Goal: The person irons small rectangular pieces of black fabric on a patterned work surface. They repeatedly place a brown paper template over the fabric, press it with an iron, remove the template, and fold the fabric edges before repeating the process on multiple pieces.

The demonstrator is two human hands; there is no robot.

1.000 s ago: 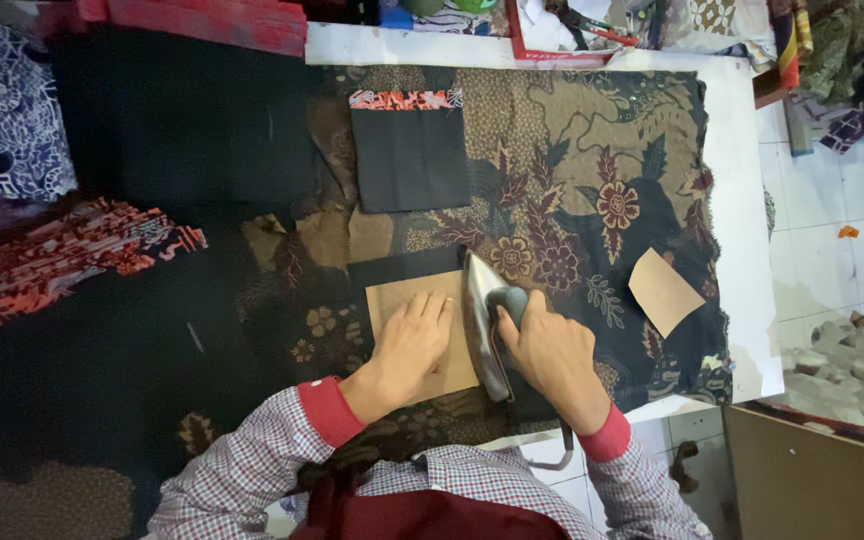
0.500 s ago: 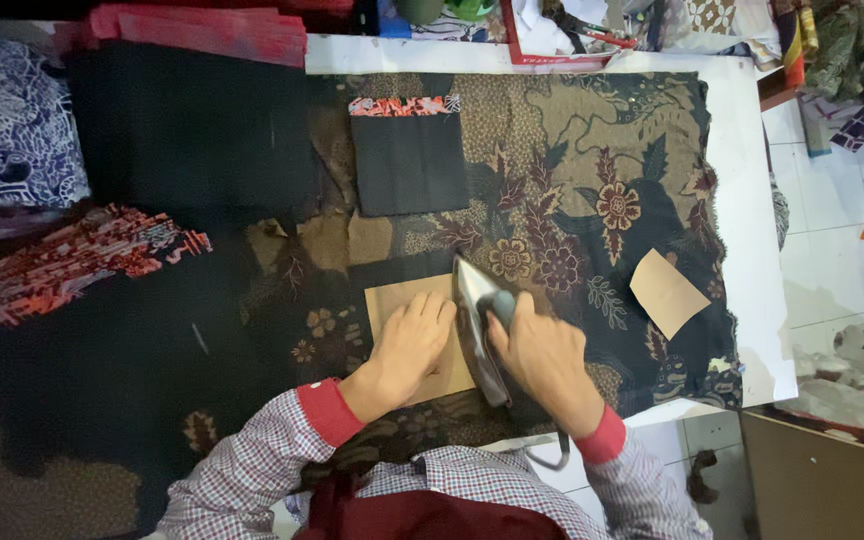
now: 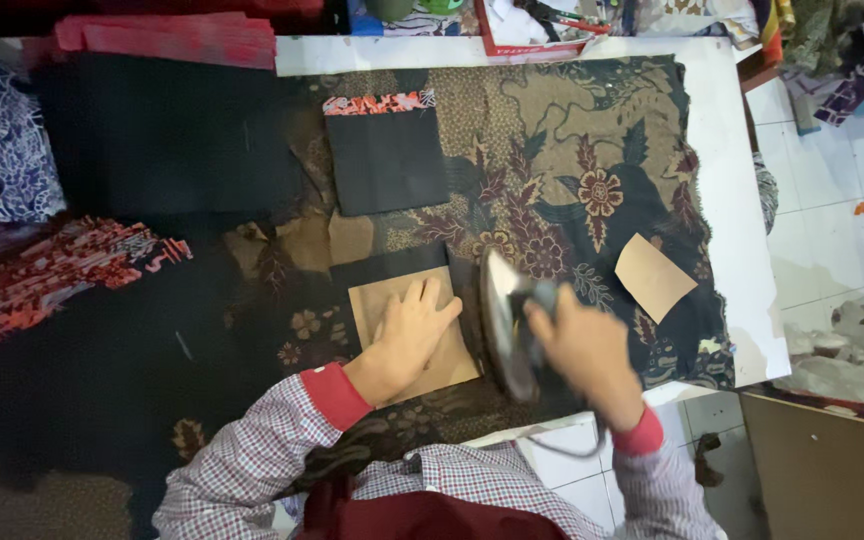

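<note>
Two hands work in the head view. The left hand [image 3: 404, 338] lies flat, fingers [image 3: 430, 296] spread and holding nothing, pressing a brown card template [image 3: 412, 330] onto black cloth [image 3: 392, 266] on the patterned counter [image 3: 552, 150]. The right hand [image 3: 584, 345] has its fingers wrapped around the handle of the iron [image 3: 508, 322], just right of the card. That iron looks heavy, rigid and hot, so the handle is the place to grip. Its long axis runs toward and away from the person, and the tip seems to point away, though blur softens it.
</note>
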